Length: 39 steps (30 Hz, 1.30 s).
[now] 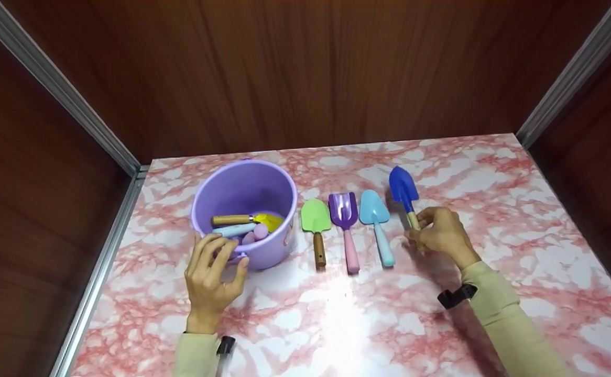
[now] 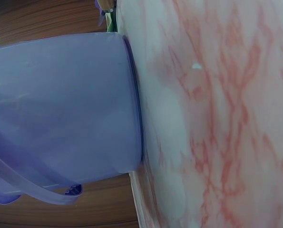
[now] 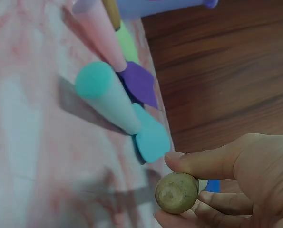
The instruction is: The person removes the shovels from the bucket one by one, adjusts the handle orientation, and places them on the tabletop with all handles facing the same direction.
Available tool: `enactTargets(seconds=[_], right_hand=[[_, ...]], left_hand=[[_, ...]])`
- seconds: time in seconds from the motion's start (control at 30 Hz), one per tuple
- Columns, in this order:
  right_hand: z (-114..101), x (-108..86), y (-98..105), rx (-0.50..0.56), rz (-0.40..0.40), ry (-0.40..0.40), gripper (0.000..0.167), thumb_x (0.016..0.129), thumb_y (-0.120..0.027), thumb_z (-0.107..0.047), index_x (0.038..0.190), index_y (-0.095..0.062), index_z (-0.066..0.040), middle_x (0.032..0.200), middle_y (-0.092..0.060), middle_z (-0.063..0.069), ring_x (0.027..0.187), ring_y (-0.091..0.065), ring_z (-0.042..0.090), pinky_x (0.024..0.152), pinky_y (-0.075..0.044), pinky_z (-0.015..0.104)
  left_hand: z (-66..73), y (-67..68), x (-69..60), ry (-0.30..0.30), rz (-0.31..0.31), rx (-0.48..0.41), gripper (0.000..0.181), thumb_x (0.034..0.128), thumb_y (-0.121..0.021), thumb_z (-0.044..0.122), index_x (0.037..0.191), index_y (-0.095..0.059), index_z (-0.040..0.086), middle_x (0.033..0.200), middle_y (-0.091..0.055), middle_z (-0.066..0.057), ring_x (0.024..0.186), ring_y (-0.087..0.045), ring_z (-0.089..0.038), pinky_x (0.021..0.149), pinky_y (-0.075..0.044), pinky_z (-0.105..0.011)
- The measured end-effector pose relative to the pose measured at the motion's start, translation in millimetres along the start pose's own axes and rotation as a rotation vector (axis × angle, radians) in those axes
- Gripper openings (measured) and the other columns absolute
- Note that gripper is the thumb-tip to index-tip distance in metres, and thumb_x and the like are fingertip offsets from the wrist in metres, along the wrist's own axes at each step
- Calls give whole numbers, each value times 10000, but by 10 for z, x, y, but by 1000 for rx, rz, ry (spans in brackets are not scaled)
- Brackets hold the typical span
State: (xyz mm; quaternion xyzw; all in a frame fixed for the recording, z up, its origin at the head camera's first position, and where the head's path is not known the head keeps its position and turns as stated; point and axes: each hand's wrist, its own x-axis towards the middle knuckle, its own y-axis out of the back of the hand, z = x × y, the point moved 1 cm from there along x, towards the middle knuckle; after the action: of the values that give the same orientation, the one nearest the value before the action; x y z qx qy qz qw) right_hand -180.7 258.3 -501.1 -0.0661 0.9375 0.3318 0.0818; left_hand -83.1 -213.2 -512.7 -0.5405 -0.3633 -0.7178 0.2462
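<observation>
My right hand (image 1: 442, 234) pinches the wooden handle (image 3: 177, 192) of a blue shovel (image 1: 403, 184), its blade pointing away from me. Left of it lie a light blue shovel (image 1: 374, 208), a purple shovel with a pink handle (image 1: 351, 252) and a green shovel (image 1: 315, 215) with a brown handle, side by side. At the near rim of the purple bucket (image 1: 242, 180), my left hand (image 1: 211, 277) rests with bent fingers over the edge. Inside the bucket are a yellow shovel (image 1: 269, 221) with a wooden handle, a light blue handle (image 1: 235, 230) and pinkish pieces.
The marbled red-and-white table (image 1: 389, 324) has brown wood-grain panels (image 1: 316, 73) behind it and at both sides. Metal strips (image 1: 96, 125) run along the panel corners. In the left wrist view, the bucket's handle (image 2: 24, 185) hangs along its side.
</observation>
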Motion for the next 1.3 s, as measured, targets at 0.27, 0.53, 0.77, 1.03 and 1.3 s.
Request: enactTargets(seconds=[0.27,0.53,0.77,1.03,1.3], right_hand=[[136,-13,-84,-12,-19,-45,386,882,-866,-172,1129,-689,65,952,-744,149,648,-730,139,577,-624,283],[182,-37,-119,30,-60,-112,445,876,-886,-187,1171,-673,69,937,-733,119,664,-730,125,583,-614,254],[217,-47,-126,-7,-67,-109,425,865,-903,-232,1123,-703,41,877,-746,81,648,-726,124,576,-597,256],[208,-57,-154,3,-83,-126,406,858,-905,-232,1103,-701,20,892,-739,85,659,-720,132,589,-596,254],[181,-70,-169,-30,-98,-99,407,911,-852,-256,1138,-671,29,928,-725,100,683,-709,131,619,-595,259]], left_hand=[[5,-6,-5,-4,8,0,362,989,-727,385,1048,-806,37,999,-758,-148,1024,-710,-415,1163,-466,-669],[3,-32,-18,-9,7,35,389,1009,-681,400,1030,-778,24,991,-735,-153,1042,-696,-409,1164,-469,-656],[7,-44,-33,-6,0,45,391,1017,-670,403,1040,-773,26,1012,-728,-160,1069,-687,-411,1178,-456,-653],[3,-63,-24,-3,3,41,393,1018,-665,406,1038,-773,28,1015,-728,-158,1071,-687,-408,1162,-473,-647],[10,-59,-31,-3,7,41,392,1017,-667,407,1033,-770,30,1011,-725,-159,1068,-687,-409,1171,-477,-620]])
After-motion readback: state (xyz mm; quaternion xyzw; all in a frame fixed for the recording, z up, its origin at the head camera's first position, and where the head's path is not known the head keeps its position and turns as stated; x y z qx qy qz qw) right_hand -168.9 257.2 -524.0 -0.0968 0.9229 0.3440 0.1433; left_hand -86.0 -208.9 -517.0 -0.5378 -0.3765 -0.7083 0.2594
